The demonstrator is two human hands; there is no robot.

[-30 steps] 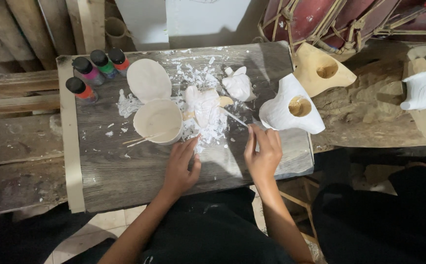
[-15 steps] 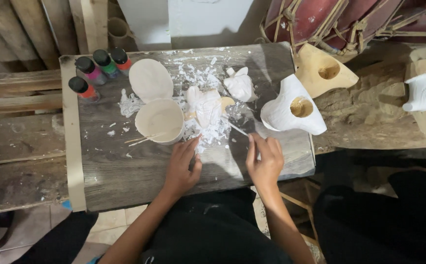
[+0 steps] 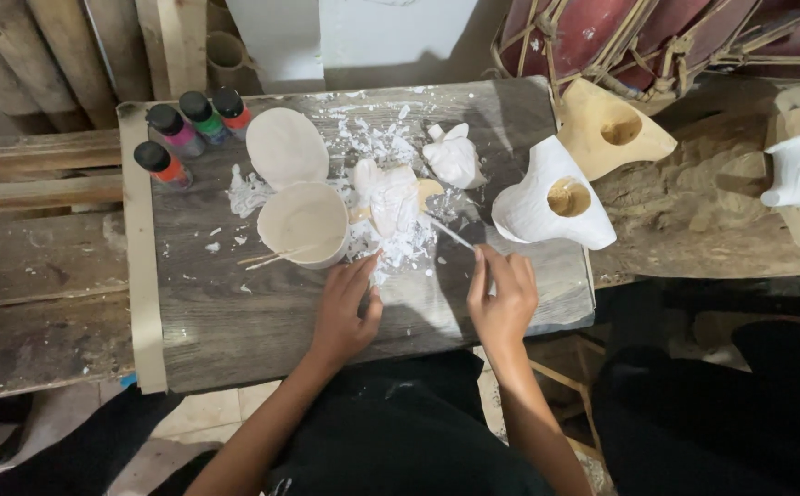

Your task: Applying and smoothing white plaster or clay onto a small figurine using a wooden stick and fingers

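A white plaster figure (image 3: 391, 197) lies on a grey wooden board (image 3: 234, 312), ringed by white chips. My right hand (image 3: 503, 298) grips a thin white stick tool (image 3: 452, 233) whose tip points at the figure's right side. My left hand (image 3: 345, 308) rests on the board just below the figure, fingertips touching the chips, holding nothing. A cream bowl (image 3: 304, 221) with thin sticks across its rim stands left of the figure, and its lid (image 3: 286, 147) lies behind it.
Several paint bottles (image 3: 188, 124) stand at the board's back left. A second white lump (image 3: 453, 156) lies behind the figure. A white carved mask (image 3: 551, 197) and a bare wooden one (image 3: 613, 136) sit at the right, and wooden planks (image 3: 41, 276) extend left.
Both hands have stayed almost in place beside the figure. The view has shifted slightly.
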